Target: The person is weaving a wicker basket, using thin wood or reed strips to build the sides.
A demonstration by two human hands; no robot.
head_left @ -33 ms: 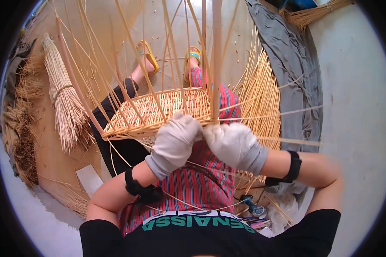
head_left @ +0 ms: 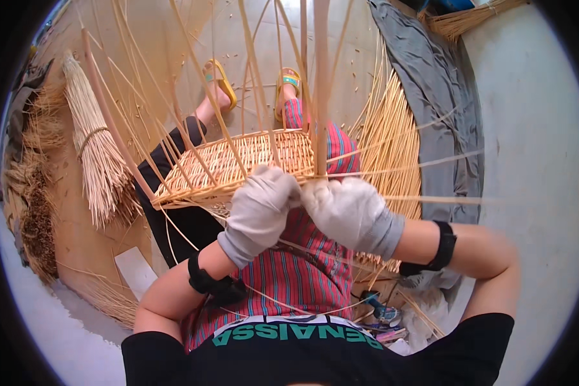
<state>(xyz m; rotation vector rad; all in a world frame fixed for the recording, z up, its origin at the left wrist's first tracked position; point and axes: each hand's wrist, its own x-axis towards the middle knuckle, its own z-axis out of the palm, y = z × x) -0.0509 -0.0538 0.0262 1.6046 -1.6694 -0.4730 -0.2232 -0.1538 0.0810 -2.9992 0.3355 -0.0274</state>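
Note:
A woven cane basket base point(head_left: 219, 157) rests across my lap, tilted, with several long pale stakes point(head_left: 252, 77) rising from its edges and a thicker upright stick point(head_left: 321, 83) at its right corner. My gloved left hand point(head_left: 267, 196) is closed on the front edge, right of its middle. My gloved right hand point(head_left: 334, 206) is closed beside it, just below the thick stick, on cane strands point(head_left: 431, 199) at that corner; loose strands stretch off to the right. Both hands' fingertips are partly hidden in the weave and gloves.
Cane bundles lie at left point(head_left: 100, 154) and right point(head_left: 392, 122), with a grey cloth point(head_left: 444, 109) beside the right one and another bundle point(head_left: 469, 19) at the upper right. A white board point(head_left: 134, 273) lies lower left; a small blue tool point(head_left: 383, 309) and plastic bags point(head_left: 424, 312) lie lower right.
Both hands and the basket's right end have moved slightly upward, away from me. The loose strands at the right have risen a little. Both hands remain closed.

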